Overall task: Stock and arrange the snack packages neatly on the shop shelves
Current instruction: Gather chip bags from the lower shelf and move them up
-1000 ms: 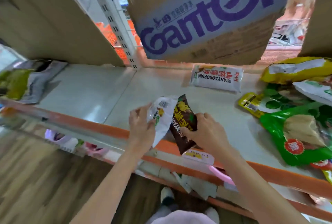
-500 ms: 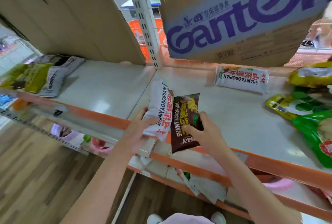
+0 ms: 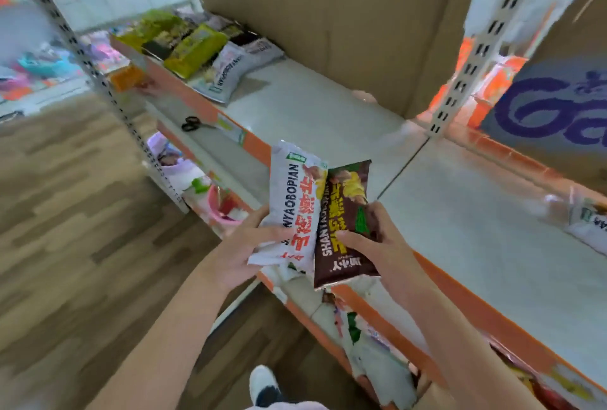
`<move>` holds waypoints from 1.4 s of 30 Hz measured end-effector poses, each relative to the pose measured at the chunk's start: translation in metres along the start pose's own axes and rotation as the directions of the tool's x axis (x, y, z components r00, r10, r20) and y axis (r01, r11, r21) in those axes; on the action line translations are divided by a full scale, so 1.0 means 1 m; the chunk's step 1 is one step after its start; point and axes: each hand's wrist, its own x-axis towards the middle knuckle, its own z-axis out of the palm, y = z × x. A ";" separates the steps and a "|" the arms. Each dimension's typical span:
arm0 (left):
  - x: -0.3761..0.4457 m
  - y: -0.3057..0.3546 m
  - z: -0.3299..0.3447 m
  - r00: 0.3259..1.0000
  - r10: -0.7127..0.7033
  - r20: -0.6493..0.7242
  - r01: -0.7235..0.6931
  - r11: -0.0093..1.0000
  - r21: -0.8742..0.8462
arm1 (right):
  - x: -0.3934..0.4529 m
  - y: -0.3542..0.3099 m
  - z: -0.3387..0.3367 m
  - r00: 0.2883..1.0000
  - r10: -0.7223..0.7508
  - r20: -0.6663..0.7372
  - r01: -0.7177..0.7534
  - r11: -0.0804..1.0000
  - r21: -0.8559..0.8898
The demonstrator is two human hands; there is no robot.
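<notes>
scissors (image 3: 191, 123) left of held packets (image 3: 323, 215)

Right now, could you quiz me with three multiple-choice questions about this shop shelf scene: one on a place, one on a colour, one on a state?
1. Where do the scissors lie?
A. on the floor
B. on the ledge below the left shelf edge
C. in a hand

2. What colour is the packet in the right hand?
A. dark brown
B. blue
C. pink

3. How is the white packet?
A. lying on the shelf
B. torn open
C. gripped by the left hand

Answers: B, they rest on that ledge; A, the brown packet is dark brown; C, fingers wrap it.
</notes>
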 end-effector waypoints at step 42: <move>0.263 0.251 -0.174 0.999 0.052 0.014 -0.032 0.362 0.932 | 0.302 -0.026 0.089 0.810 -0.225 -0.542 -0.106 0.853 -0.511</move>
